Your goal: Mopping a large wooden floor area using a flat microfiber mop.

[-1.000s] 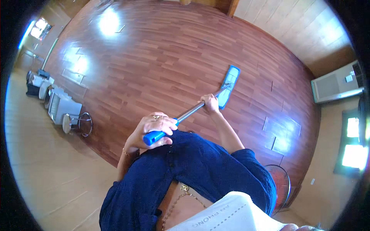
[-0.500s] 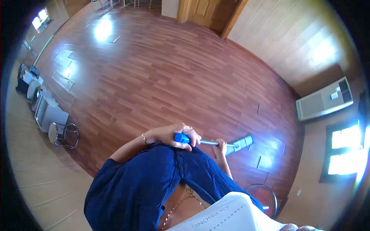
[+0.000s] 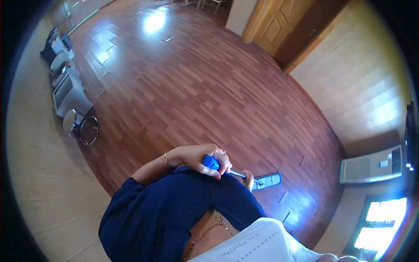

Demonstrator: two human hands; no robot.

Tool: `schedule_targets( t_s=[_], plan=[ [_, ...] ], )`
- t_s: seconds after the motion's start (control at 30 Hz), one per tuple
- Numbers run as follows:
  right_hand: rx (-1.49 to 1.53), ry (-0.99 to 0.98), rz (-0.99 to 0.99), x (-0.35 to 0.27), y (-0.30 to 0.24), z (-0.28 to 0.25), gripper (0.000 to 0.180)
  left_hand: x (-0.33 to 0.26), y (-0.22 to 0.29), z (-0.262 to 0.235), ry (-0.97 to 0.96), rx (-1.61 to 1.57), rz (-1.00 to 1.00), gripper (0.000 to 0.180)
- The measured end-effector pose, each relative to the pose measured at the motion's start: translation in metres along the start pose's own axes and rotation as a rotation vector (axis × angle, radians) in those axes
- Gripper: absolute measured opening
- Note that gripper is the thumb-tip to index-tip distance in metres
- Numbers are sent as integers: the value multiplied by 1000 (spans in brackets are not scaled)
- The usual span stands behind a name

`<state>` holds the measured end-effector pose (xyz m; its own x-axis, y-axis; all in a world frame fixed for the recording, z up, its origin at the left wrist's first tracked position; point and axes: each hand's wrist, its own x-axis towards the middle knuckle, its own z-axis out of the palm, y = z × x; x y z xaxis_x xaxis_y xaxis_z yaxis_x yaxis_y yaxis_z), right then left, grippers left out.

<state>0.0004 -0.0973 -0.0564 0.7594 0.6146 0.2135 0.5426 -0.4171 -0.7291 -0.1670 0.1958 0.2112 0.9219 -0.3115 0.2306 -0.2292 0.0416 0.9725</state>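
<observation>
A flat mop slants across the front of my body, with its blue grip end (image 3: 211,163) near my waist. My left hand (image 3: 201,158) is closed around this blue end, fingers wrapped over it. Farther down the metal pole (image 3: 238,174), my right hand (image 3: 248,179) grips it, partly hidden behind my dark blue clothing. The mop's flat rectangular head (image 3: 269,180), grey-green with a blue edge, lies on the wood-plank floor (image 3: 196,100) just right of my right hand.
A round stool (image 3: 80,126) with metal legs and a white cabinet-like piece (image 3: 72,96) stand by the left wall. At right are a white floor-standing air conditioner (image 3: 371,165) and a bright window. A wooden door (image 3: 283,32) is at the far wall. Some floor planks show dark gaps.
The view has turned, so the room sits differently in it. The mop head has come lower in the picture, and the pole slopes more steeply. Both hands keep their grip.
</observation>
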Motion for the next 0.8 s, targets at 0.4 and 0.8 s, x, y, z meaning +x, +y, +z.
schedule_targets(
  t_s=[0.4,0.8],
  plan=[
    [96,-448,-417,174,-5,95,20,-29,19,2,452,403,48,13],
    [373,-883,-517,245,-134,182,27,-21,75,13,714,865,11,19]
  ],
)
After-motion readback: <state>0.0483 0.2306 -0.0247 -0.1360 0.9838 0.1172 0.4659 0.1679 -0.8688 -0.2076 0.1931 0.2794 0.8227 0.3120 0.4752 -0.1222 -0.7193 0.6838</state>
